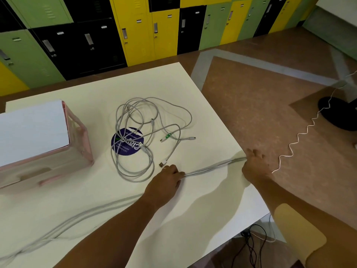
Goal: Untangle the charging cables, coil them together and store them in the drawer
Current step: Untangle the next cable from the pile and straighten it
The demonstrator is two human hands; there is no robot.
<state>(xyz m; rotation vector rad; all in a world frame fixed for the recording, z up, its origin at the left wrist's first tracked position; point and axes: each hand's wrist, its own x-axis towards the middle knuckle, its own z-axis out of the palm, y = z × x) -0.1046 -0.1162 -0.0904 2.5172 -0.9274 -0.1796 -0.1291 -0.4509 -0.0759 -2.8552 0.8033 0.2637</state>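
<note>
Green, yellow and black lockers (135, 31) behind a white worktop (193, 209), where both hands hold a run of charging cables (135, 144).

Both arms reach forward from the near edge. The left hand (166, 178) lies knuckles up with its fingers curled, pinching a bundle of grey strands. The right hand (255, 165) grips the same bundle at the worktop's right edge, so the strands run straight between the two hands. Behind the left hand the bundle trails off to the near left corner. The rest of the cables lie in a loose tangle mid-worktop, partly over a round blue sticker (133, 149). A pink drawer unit (79, 132) stands to the left, apart from the tangle.
</note>
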